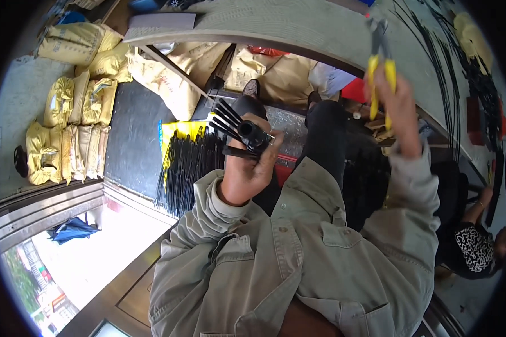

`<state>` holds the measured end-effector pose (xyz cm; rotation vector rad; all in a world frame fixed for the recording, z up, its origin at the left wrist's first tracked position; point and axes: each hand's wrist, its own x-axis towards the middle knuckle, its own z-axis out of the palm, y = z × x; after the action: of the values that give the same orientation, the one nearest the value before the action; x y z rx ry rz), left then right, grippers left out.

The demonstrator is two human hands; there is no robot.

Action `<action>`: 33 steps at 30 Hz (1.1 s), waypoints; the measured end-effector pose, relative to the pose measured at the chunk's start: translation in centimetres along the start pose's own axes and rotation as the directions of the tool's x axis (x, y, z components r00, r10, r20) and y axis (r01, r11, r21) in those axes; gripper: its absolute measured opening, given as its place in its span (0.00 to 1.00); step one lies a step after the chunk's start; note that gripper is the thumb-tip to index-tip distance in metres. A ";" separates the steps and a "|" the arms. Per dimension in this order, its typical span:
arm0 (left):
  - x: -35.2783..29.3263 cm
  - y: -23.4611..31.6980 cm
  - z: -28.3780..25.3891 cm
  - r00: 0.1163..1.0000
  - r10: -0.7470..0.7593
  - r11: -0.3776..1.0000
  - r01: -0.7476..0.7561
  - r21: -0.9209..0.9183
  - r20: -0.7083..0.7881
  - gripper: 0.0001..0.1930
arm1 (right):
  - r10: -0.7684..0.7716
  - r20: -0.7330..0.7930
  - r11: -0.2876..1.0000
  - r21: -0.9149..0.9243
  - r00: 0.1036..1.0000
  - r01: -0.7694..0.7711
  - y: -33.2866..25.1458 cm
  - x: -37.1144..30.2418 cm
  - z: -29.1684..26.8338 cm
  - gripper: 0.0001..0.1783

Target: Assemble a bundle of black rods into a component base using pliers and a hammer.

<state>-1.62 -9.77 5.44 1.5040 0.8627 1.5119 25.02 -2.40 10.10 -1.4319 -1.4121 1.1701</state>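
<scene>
My left hand (246, 173) is closed around a black hollow part (252, 135), its round open end facing up. Several thin black rods (226, 119) fan out beside that part, toward the upper left. A small bright metal bit sticks out by my fingers. Raised over the bench at the upper right, my right hand (398, 106) grips yellow-handled pliers (373, 73). The pliers' jaws point away from me, and the two tools stand well apart. Motion blurs the right hand somewhat. Below and left of my left hand stands a dense bundle of black rods (188, 165).
A grey workbench (298, 36) curves across the far side. Long black rods (436, 73) lie along its right part. Stacked yellowish sacks (73, 101) line the left wall; more paper sacks (289, 76) sit under the bench. At the far right a person (475, 247) is seated.
</scene>
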 end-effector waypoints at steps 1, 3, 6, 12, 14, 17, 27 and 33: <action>-0.3 -0.1 -0.4 0.998 0.009 1.000 -0.010 -0.009 -0.055 0.07 | -0.147 0.176 0.960 -0.213 0.973 0.183 -1.7 -2.5 2.4 0.12; -0.4 0.3 -0.6 0.999 0.029 0.998 -0.027 0.065 -0.040 0.07 | -0.308 0.389 0.743 -0.471 0.868 0.475 -3.7 -6.1 5.0 0.15; -0.3 0.6 -0.3 0.996 0.085 0.977 -0.080 0.195 -0.018 0.07 | -0.403 0.455 0.467 -0.644 0.794 0.606 -5.0 -7.5 5.9 0.16; -0.1 0.5 -0.5 0.972 0.235 0.939 -0.226 0.260 -0.003 0.08 | -0.562 0.540 -0.072 -0.786 0.626 0.614 -6.0 -7.2 6.5 0.14; -0.1 0.7 -0.8 0.967 0.253 0.934 -0.253 0.252 0.035 0.09 | -0.544 0.571 -0.102 -0.773 0.615 0.627 -6.3 -7.0 6.5 0.14; -0.2 0.6 -1.3 0.969 0.245 0.937 -0.228 0.264 -0.034 0.10 | -0.517 0.619 -0.161 -0.749 0.591 0.643 -6.6 -7.0 7.0 0.14; -0.1 -0.3 -2.6 0.989 0.149 0.962 -0.142 0.232 -0.012 0.10 | -0.684 0.133 0.311 -0.836 0.717 0.452 0.6 -6.7 12.4 0.07; 0.2 -0.2 -2.9 0.992 -0.040 0.999 0.041 0.002 0.117 0.09 | -0.886 0.408 -0.334 -0.890 0.220 0.310 -2.5 -1.7 9.3 0.08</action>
<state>-4.48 -9.29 5.16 1.5492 0.8188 1.3802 15.50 -4.59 10.19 -0.8572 -2.1034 -1.2071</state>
